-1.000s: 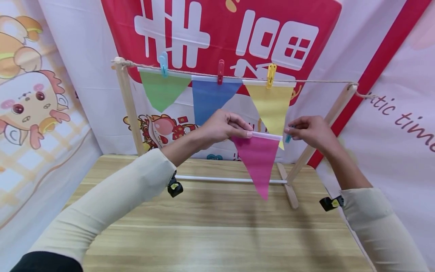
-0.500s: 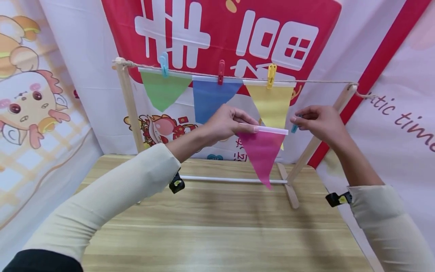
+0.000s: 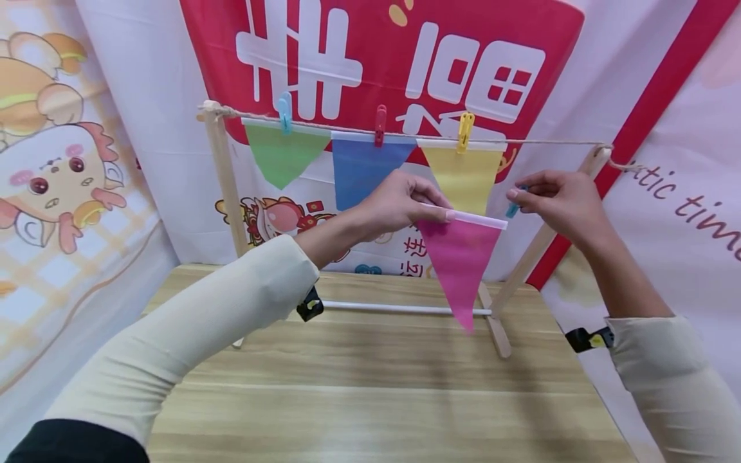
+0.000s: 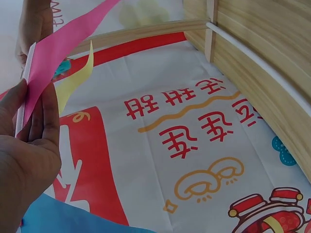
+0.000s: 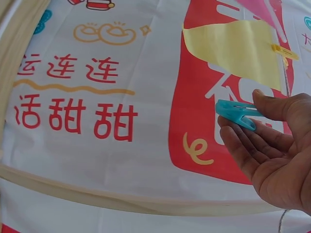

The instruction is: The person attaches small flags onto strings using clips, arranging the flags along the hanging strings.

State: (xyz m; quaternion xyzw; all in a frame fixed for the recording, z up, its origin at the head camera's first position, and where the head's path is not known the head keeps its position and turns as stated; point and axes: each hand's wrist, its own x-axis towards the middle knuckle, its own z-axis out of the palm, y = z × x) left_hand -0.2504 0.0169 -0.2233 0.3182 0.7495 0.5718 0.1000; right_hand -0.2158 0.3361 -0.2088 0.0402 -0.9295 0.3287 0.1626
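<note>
My left hand (image 3: 399, 202) pinches a pink triangular pennant (image 3: 461, 254) by its white top edge, and the point hangs downward. To the right, my right hand (image 3: 558, 199) holds a light blue clothespin (image 5: 235, 112) between thumb and fingers, apart from the pennant. Behind the pink pennant hangs a yellow pennant (image 3: 466, 173), fixed to the string (image 3: 544, 141) by a yellow clothespin (image 3: 465, 132). Farther left on the string are a blue pennant (image 3: 361, 167) under a red clothespin (image 3: 379, 125) and a green pennant (image 3: 283, 154) under a blue clothespin (image 3: 285, 112).
Wooden posts (image 3: 226, 180) hold the string at either end, joined low down by a white rod (image 3: 393, 308). The frame stands on a wood-grain table (image 3: 370, 399). A printed cloth backdrop (image 3: 168, 167) rises close behind it.
Both hands have moved rightward and up. The pink pennant has gone with the left hand, the blue clothespin with the right. The hung pennants stay in place.
</note>
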